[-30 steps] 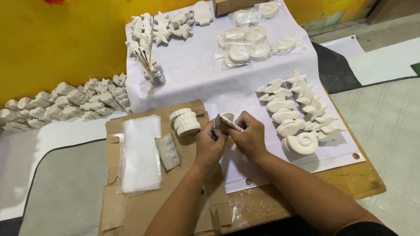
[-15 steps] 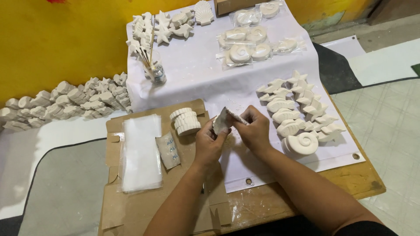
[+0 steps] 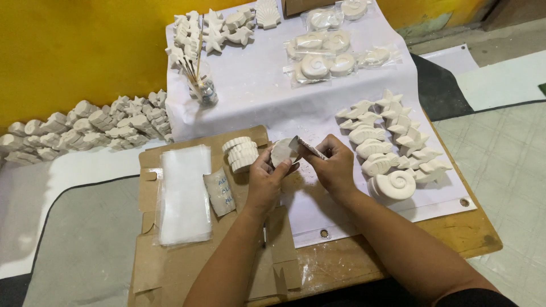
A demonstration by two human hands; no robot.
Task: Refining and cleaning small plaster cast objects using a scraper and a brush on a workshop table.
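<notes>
The left hand (image 3: 266,176) has its fingers curled around a small round white plaster piece (image 3: 281,152), holding it by the rim above the cardboard sheet (image 3: 187,261), its pale face turned towards the right hand. The right hand (image 3: 334,166) pinches a thin flat strip (image 3: 310,149), probably sandpaper or a small file, though the view is too coarse to be sure, with its end laid against the piece's edge.

The piece looks stiff, dry and chalky: light for a hand, but brittle, likely to chip at thin edges or snap if squeezed across the face. A grip at the thick rim, as here, seems the safest hold, and the dusty surface may slip a little.

Just beside the left hand stands a short stack of similar round castings (image 3: 241,153). Left of that lie a small printed packet (image 3: 220,193) and a pile of clear plastic bags (image 3: 183,193). To the right, on the white sheet (image 3: 256,102), lie fish, star and shell castings (image 3: 392,153); farther back stand a jar of brushes (image 3: 200,85) and bagged castings (image 3: 324,54).
</notes>
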